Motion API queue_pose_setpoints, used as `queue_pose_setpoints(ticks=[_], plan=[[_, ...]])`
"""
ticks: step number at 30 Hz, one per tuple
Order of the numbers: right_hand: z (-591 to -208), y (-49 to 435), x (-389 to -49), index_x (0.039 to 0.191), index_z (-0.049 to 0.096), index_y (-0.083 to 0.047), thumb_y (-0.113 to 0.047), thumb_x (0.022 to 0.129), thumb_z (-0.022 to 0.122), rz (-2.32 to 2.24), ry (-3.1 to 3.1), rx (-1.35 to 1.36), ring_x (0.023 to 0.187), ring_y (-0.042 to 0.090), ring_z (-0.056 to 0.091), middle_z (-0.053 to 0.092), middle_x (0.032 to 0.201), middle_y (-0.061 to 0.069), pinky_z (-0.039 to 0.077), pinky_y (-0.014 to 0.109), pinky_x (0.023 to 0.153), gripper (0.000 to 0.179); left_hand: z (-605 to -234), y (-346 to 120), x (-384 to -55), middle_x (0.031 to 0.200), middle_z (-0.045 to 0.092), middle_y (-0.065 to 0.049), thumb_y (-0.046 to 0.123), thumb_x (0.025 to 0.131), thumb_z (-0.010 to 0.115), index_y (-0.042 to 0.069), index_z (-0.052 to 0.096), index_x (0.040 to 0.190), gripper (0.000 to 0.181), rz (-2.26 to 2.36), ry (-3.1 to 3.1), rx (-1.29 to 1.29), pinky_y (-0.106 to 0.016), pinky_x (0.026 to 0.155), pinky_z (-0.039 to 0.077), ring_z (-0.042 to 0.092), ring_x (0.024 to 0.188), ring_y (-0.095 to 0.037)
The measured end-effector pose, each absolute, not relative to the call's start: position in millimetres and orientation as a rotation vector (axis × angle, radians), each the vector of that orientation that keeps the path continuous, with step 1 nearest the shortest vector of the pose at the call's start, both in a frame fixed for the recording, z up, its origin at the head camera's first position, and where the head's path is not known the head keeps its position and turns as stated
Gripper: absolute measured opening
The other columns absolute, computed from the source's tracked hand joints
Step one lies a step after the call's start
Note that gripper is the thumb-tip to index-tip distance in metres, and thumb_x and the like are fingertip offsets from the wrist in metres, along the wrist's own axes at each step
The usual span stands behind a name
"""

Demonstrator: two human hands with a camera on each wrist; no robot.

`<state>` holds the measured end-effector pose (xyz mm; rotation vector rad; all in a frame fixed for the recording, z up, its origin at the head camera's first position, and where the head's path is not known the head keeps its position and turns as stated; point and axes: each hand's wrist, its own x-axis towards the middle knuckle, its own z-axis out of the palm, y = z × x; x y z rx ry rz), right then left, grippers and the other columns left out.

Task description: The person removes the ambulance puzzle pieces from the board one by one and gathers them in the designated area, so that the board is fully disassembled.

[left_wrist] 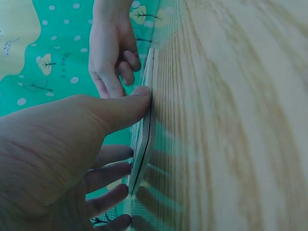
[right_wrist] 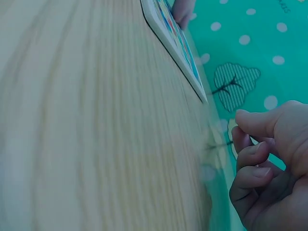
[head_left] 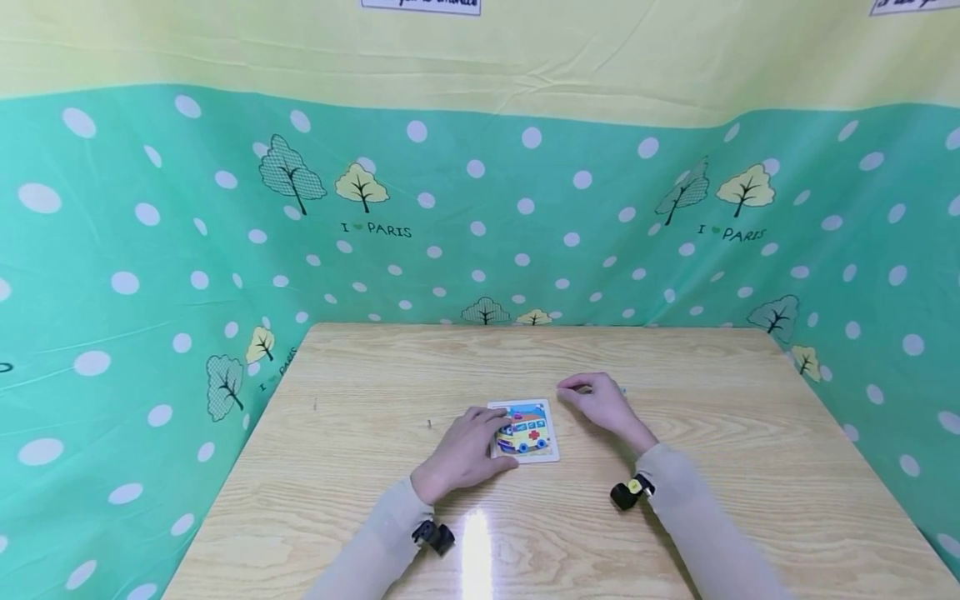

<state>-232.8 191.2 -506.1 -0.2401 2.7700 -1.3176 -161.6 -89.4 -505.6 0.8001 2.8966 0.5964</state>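
Observation:
A flat, white-framed picture puzzle [head_left: 536, 433] lies on the table, showing a yellow ambulance with a red cross. Across its left side rests my left hand [head_left: 468, 446], forefinger over the picture and thumb along the near edge. The left wrist view shows the thumb [left_wrist: 130, 108] at the frame's edge, the other fingers loosely bent. Just off the puzzle's far right corner is my right hand [head_left: 600, 404]. Its fingers are curled, with thumb tip and forefinger together, and nothing shows between them in the right wrist view. A tiny blue thing [head_left: 624, 391] peeks out behind it.
The wooden table [head_left: 360, 367] carries a small dark mark [head_left: 430, 424] left of the puzzle. A green, dotted cloth [head_left: 480, 225] hangs behind the table and along both sides. Each wrist wears a black camera strap.

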Motion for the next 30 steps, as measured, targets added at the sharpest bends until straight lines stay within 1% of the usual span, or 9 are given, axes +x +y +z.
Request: queue_pose_setpoints(ticks=[7,10,17,21,27,30], plan=[[-510.3,174.7,-231.2,0.117,0.081,-0.014,-0.026,0.102,0.073,-1.292,2.757,-0.249,0.121,0.03,0.068,0.079,0.122,0.008,0.052,0.054,0.108,0.021,-505.8,-89.1,-161.9,0.16,0.056,-0.011,0.051,0.095,0.078,0.009,0.061,0.15,0.071,0.612,2.898,0.803,-0.053,0.121,0.044,0.051,0.146,-0.032],[-510.0,167.0,-229.3,0.117,0.081,-0.014,-0.025,0.102,0.073,-1.292,2.734,-0.27,0.121,0.029,0.068,0.079,0.121,0.007,0.052,0.054,0.108,0.02,-506.6,-88.9,-162.0,0.159,0.056,-0.011,0.05,0.094,0.079,0.009,0.061,0.149,0.071,0.619,2.899,0.802,-0.054,0.121,0.045,0.051,0.146,-0.032],[-509.1,147.8,-226.3,0.115,0.082,-0.016,-0.023,0.101,0.074,-1.293,2.683,-0.343,0.114,0.023,0.07,0.079,0.114,0.002,0.053,0.052,0.107,0.017,-505.5,-89.0,-161.9,0.16,0.056,-0.011,0.05,0.095,0.078,0.009,0.06,0.151,0.072,0.615,2.894,0.791,-0.054,0.121,0.044,0.05,0.147,-0.033],[-508.6,136.1,-225.1,0.116,0.082,-0.017,-0.023,0.102,0.073,-1.243,2.673,-0.404,0.108,0.016,0.069,0.079,0.11,-0.002,0.055,0.047,0.103,0.017,-505.9,-89.6,-162.4,0.159,0.056,-0.012,0.05,0.095,0.077,0.008,0.06,0.151,0.072,0.598,2.9,0.794,-0.055,0.121,0.045,0.05,0.147,-0.033],[-504.3,121.3,-223.3,0.113,0.082,-0.015,-0.02,0.103,0.072,-1.152,2.675,-0.534,0.094,0.01,0.068,0.078,0.102,-0.003,0.058,0.04,0.091,0.016,-504.8,-90.4,-161.2,0.16,0.055,-0.014,0.049,0.095,0.078,0.006,0.061,0.15,0.071,0.62,2.898,0.816,-0.054,0.122,0.044,0.05,0.147,-0.034],[-503.5,117.0,-223.5,0.111,0.083,-0.016,-0.021,0.102,0.073,-1.089,2.69,-0.581,0.087,0.008,0.066,0.078,0.098,-0.005,0.057,0.035,0.085,0.014,-505.3,-90.6,-160.5,0.162,0.053,-0.016,0.048,0.096,0.078,0.006,0.061,0.15,0.071,0.636,2.892,0.821,-0.053,0.122,0.044,0.049,0.148,-0.035]])
